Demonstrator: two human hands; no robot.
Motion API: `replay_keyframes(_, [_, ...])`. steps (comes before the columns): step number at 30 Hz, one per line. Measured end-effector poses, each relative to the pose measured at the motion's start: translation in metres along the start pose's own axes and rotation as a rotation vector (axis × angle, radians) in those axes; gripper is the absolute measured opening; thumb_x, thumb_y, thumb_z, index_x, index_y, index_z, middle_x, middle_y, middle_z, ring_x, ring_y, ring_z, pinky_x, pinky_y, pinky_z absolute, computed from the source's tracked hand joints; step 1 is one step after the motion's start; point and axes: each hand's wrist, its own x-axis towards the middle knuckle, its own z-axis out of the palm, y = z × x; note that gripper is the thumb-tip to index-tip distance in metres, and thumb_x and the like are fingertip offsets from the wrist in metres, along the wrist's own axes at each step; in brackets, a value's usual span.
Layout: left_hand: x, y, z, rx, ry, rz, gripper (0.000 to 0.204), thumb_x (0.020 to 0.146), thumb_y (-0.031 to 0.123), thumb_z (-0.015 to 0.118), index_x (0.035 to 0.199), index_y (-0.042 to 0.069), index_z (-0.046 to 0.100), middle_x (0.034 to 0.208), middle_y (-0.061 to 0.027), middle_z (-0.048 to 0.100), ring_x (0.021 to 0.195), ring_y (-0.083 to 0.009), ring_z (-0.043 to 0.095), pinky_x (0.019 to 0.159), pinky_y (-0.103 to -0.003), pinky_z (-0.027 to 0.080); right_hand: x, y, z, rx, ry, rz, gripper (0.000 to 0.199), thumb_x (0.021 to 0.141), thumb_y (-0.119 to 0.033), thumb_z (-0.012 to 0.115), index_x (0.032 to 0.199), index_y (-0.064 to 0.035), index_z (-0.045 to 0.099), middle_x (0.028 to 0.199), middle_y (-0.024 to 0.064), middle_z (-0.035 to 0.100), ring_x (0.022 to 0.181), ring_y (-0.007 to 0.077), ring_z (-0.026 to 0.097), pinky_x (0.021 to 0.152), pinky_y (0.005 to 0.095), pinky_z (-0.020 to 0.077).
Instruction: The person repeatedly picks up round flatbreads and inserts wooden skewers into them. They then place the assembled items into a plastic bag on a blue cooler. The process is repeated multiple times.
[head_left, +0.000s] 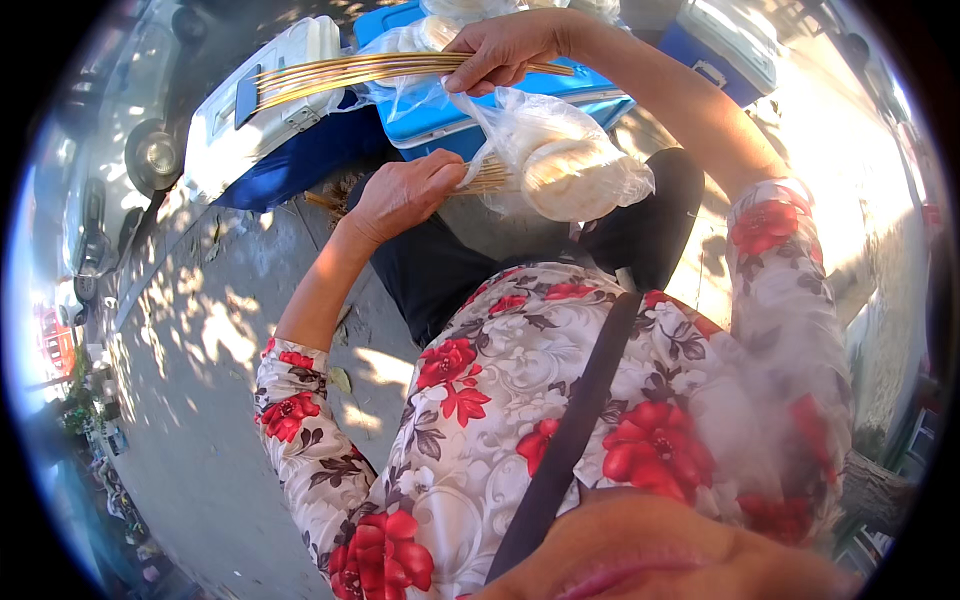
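My right hand (505, 50) is closed around a long bundle of thin wooden skewers (350, 70), which points left over the coolers. Just below it, my left hand (408, 190) grips the gathered neck of a clear plastic bag (510, 118). Round, flat, pale pieces (570, 175) that look like thin bread or wafers fill the bag. Thin sticks (488, 177) show at its neck beside my left fingers. A strand of the bag's plastic stretches up to the right hand; whether those fingers pinch it, I cannot tell.
A blue cooler box (420, 125) stands in front of my knees, with more bagged pale rounds (430, 38) on top. To its left is a white-lidded cooler (225, 110). Another blue-and-white cooler (715, 60) sits at the far right. A parked vehicle's round lamp (155, 157) shows at left.
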Motion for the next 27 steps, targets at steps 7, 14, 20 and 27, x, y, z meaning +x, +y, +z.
replay_keyframes(7, [-0.012,0.051,-0.002,-0.464,0.448,-0.387,0.024,0.083,0.010,0.066,0.092,0.005,0.045,0.086,-0.0107,0.063,0.058,-0.0149,0.058,0.049,-0.027,0.045,-0.014,0.098,-0.013,0.506,0.222,-0.320,0.026,0.090,-0.024,0.057,0.103,-0.0023,0.053,0.085,0.0029,0.059,0.062,0.0063,0.054,0.051,0.0219,0.0463])
replay_keyframes(14, [0.050,0.020,0.048,-1.217,0.972,-0.640,0.025,0.088,0.014,0.060,0.084,0.007,0.037,0.078,-0.0083,0.060,0.051,-0.0067,0.049,0.044,-0.021,0.040,0.012,0.145,0.098,1.311,0.405,-0.617,0.017,0.090,-0.025,0.057,0.097,-0.0105,0.050,0.084,0.0011,0.055,0.050,0.0042,0.037,0.041,0.0201,0.0295])
replay_keyframes(20, [0.075,0.004,0.130,-0.840,0.844,-0.933,0.028,0.081,0.015,0.066,0.083,0.004,0.040,0.069,-0.0103,0.056,0.057,-0.0195,0.057,0.051,-0.033,0.045,0.030,0.159,0.091,1.147,0.831,-0.601,0.020,0.086,-0.024,0.063,0.090,-0.0067,0.053,0.069,-0.0010,0.053,0.043,0.0039,0.034,0.039,0.0206,0.0257])
replay_keyframes(27, [0.092,0.011,0.147,-1.503,0.784,-1.077,0.034,0.092,0.041,0.048,0.088,0.007,0.049,0.083,-0.0053,0.055,0.076,-0.0150,0.056,0.062,-0.027,0.048,0.034,0.154,0.083,1.023,1.200,-0.468,0.016,0.087,-0.013,0.060,0.093,-0.0030,0.050,0.085,0.0080,0.062,0.044,0.0044,0.038,0.039,0.0196,0.0281])
